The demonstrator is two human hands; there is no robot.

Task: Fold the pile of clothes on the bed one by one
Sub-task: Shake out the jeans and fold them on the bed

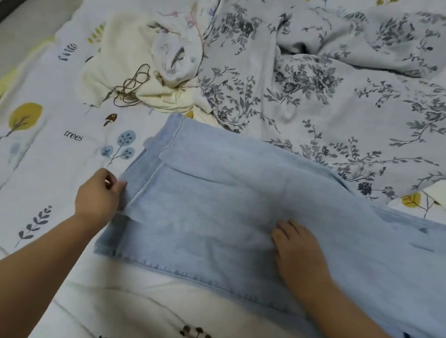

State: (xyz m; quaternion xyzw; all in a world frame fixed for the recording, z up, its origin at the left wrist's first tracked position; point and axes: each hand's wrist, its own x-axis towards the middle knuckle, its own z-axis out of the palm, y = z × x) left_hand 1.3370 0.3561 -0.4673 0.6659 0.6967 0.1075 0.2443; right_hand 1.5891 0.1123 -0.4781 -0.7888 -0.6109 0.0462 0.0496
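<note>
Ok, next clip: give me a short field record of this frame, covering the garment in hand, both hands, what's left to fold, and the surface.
garment in hand: light blue jeans, spread flat, legs pointing left
left hand: pinches the hem end of the jeans
right hand: rests flat on the jeans, fingers straight
left to fold: cream garment with a brown cord, and a white printed garment, crumpled behind the jeans
other fabric: grey floral cloth, rumpled, far right
surface: bed sheet printed with trees and leaves

One pair of jeans, one cream garment, one floral garment, one white printed garment, two hands: left hand, right hand.
</note>
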